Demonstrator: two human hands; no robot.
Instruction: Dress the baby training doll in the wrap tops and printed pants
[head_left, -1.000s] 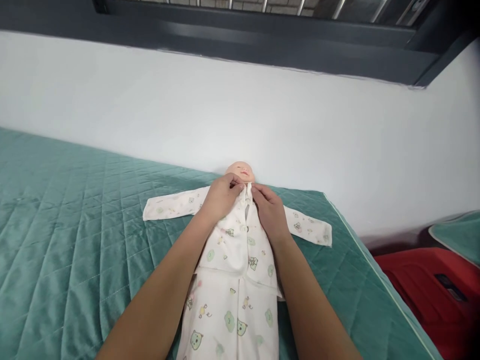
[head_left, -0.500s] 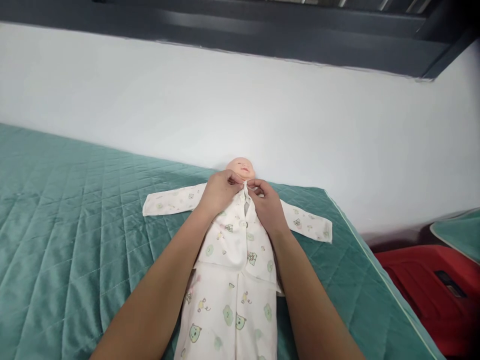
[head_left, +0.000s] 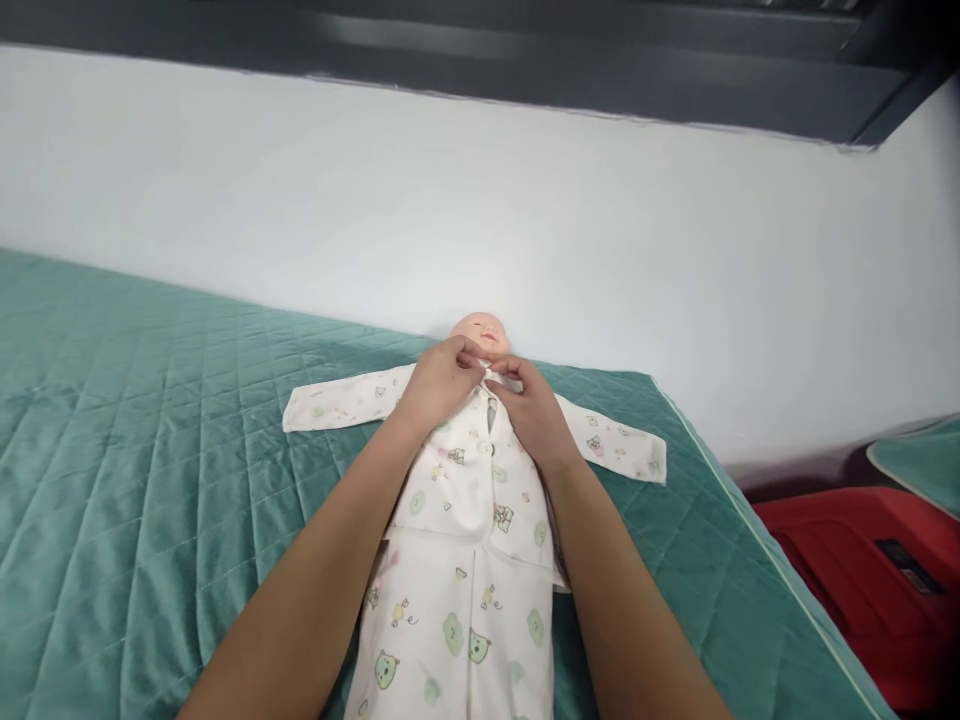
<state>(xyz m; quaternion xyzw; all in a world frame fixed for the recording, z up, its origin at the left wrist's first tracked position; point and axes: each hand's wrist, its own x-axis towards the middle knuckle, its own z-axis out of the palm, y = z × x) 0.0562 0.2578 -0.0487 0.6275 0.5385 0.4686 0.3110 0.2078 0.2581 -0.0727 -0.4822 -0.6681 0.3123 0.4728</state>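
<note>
A baby doll (head_left: 480, 328) lies on its back, its head toward the wall. It wears a white printed shirt (head_left: 450, 490) with long sleeves spread to both sides, and matching pants (head_left: 450, 640). My left hand (head_left: 442, 378) pinches the shirt's collar edge just below the doll's chin. From the other side, my right hand (head_left: 529, 405) pinches the opposite collar edge, thumb and finger almost meeting the left fingertips. Below them the shirt front gapes slightly, then closes at a button (head_left: 487, 449). My fingers partly hide the collar.
A green quilted cover (head_left: 150, 480) lies beneath the doll, with a light-piped edge at the right. Behind it rises a white wall (head_left: 480, 200) under a dark frame (head_left: 450, 50). A red case-like object (head_left: 847, 590) stands low at the right, beside more green fabric (head_left: 922, 460).
Both hands stay at the collar, and the two edges are now drawn closer together between the fingertips. The right fingers have shifted slightly up and left. The view has tilted a little.
</note>
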